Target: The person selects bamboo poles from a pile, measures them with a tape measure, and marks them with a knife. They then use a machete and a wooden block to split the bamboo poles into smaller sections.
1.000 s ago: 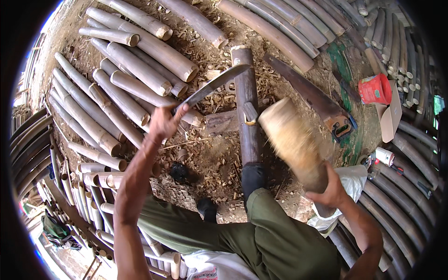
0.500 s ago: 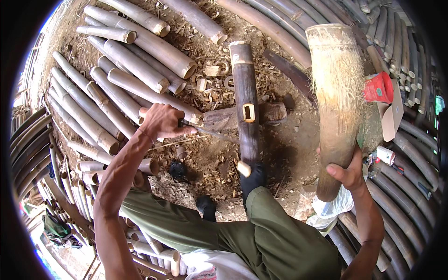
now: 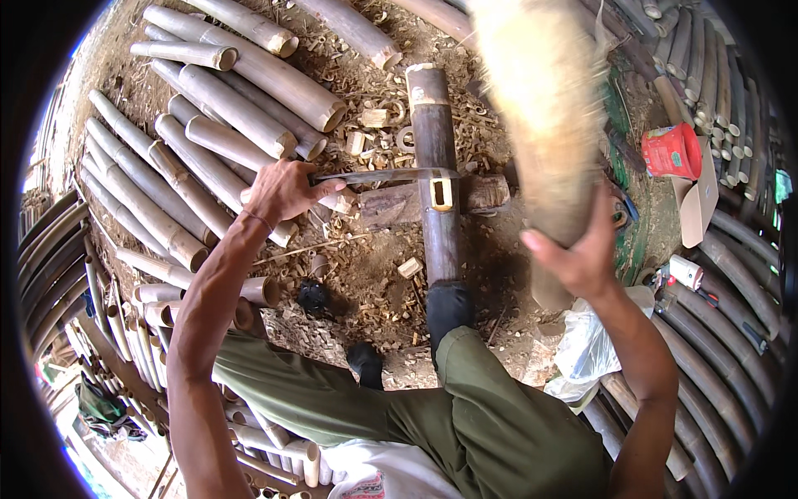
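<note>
My left hand [image 3: 283, 191] is closed on the handle end of a long, thin knife-like metal blade [image 3: 374, 176]. The blade reaches rightward across a dark bamboo pole [image 3: 439, 241], along the far edge of a rectangular hole [image 3: 440, 195] cut in it. Above the ground to the right, my right hand [image 3: 582, 254] grips the narrow lower end of a thick wooden club [image 3: 553, 141], whose pale, frayed top is blurred by motion. Under the pole lies a short wooden block [image 3: 391, 205]. My dark-covered foot [image 3: 450, 309] is against the pole's near end.
Cut bamboo poles [image 3: 249, 62] lie stacked at the left, with more poles [image 3: 706, 358] at the right. Wood chips [image 3: 382, 91] litter the ground. A red tub [image 3: 672, 152], a cardboard piece [image 3: 697, 200] and a clear plastic bag [image 3: 588, 345] are on the right.
The blade has swung up from beside the pole to lie across it at the hole. My right hand has moved the club up and left. A pale offcut over my foot is gone from there.
</note>
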The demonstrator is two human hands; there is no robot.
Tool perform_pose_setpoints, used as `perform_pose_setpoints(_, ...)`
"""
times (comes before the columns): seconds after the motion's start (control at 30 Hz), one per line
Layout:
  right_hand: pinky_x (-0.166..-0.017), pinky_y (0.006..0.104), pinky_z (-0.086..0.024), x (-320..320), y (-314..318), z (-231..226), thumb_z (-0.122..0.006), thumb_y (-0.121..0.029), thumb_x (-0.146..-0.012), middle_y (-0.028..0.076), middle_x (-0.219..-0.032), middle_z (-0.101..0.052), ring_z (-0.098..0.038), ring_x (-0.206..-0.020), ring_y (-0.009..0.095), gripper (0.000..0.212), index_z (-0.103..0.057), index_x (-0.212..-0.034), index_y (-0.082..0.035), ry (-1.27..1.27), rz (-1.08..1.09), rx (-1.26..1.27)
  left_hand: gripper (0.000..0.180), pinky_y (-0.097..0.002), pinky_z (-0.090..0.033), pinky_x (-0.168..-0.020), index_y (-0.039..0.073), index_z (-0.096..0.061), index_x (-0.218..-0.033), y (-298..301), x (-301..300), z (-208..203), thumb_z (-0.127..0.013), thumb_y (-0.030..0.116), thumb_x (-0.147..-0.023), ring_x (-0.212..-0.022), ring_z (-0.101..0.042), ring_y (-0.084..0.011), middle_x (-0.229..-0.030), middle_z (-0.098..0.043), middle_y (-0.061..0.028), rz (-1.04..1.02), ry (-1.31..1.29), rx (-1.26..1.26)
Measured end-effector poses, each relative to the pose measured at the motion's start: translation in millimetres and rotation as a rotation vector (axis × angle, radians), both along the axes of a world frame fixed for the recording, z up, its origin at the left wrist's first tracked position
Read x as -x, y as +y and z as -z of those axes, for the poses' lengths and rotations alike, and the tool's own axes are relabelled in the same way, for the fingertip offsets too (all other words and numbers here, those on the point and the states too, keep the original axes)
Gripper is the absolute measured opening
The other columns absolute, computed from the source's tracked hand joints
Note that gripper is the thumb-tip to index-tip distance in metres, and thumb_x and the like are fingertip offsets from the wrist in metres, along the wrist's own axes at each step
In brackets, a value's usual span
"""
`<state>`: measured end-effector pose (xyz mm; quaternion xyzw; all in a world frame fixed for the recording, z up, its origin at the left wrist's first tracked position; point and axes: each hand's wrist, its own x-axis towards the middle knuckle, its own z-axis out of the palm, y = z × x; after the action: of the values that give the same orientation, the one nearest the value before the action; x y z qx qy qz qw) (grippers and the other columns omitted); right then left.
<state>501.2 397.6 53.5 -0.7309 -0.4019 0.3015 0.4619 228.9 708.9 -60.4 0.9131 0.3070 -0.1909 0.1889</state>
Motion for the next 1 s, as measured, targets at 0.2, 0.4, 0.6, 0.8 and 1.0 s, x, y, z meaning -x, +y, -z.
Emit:
perform_pose_setpoints(0.2,-0.101,0.0435,-0.050,-11.0,47.6,6.4,-0.081,-0.022,-0.073,0.029,-0.134,-0.051,-0.061,-0.115,0.036,0.096,-0.029,-0.151,-0.001,-0.285,-0.164,0.381,0.070,-0.0406,-0.041,-0.051,0.018,-0.075,-0.088,5.6,-12.6,1.4,-0.053,0.083,-0.078,-0.052,-0.054,-0.0206,-0.055,-0.056,-0.0035,-0.003,0.237,0.054)
perform_pose_setpoints(0.4,-0.091,0.0461,-0.054,-7.0,34.6,29.3,-0.080,-0.028,-0.075,0.023,-0.123,-0.057,-0.064,-0.107,0.038,0.087,-0.036,-0.146,-0.003,-0.210,-0.139,0.238,0.065,-0.0364,-0.038,-0.047,0.023,-0.079,-0.102,6.8,-15.7,-1.2,-0.055,0.079,-0.080,-0.049,-0.052,-0.0154,-0.054,-0.056,-0.0020,-0.015,0.300,0.132)
perform_pose_setpoints(0.6,-0.090,0.0463,-0.054,-21.0,64.8,16.6,-0.081,-0.025,-0.074,0.029,-0.131,-0.054,-0.062,-0.112,0.038,0.093,-0.031,-0.149,-0.001,-0.421,0.000,-0.043,0.064,-0.0336,-0.036,-0.044,0.024,-0.079,-0.100,8.5,-17.7,-8.0,-0.054,0.079,-0.080,-0.044,-0.045,-0.0110,-0.053,-0.055,0.0021,-0.061,0.178,0.225)
perform_pose_setpoints(0.8,-0.095,0.0453,-0.055,-2.0,43.9,25.8,-0.079,-0.022,-0.075,0.029,-0.134,-0.053,-0.063,-0.113,0.040,0.097,-0.025,-0.154,-0.008,-0.379,-0.434,0.637,0.074,-0.0341,-0.031,-0.044,0.014,-0.075,-0.074,3.0,-12.6,-6.6,-0.051,0.085,-0.077,-0.045,-0.038,-0.0131,-0.048,-0.041,0.0025,0.000,0.249,0.182)
perform_pose_setpoints(1.0,-0.095,0.0454,-0.050,-25.3,27.6,13.4,-0.078,-0.023,-0.076,0.022,-0.120,-0.056,-0.061,-0.106,0.033,0.090,-0.029,-0.147,0.001,-0.130,-0.003,0.010,0.041,-0.0326,-0.045,-0.056,0.017,-0.066,-0.098,-53.4,72.4,26.8,-0.068,0.056,-0.085,-0.056,-0.048,-0.0125,-0.064,-0.051,0.0006,0.282,-0.403,-0.294)
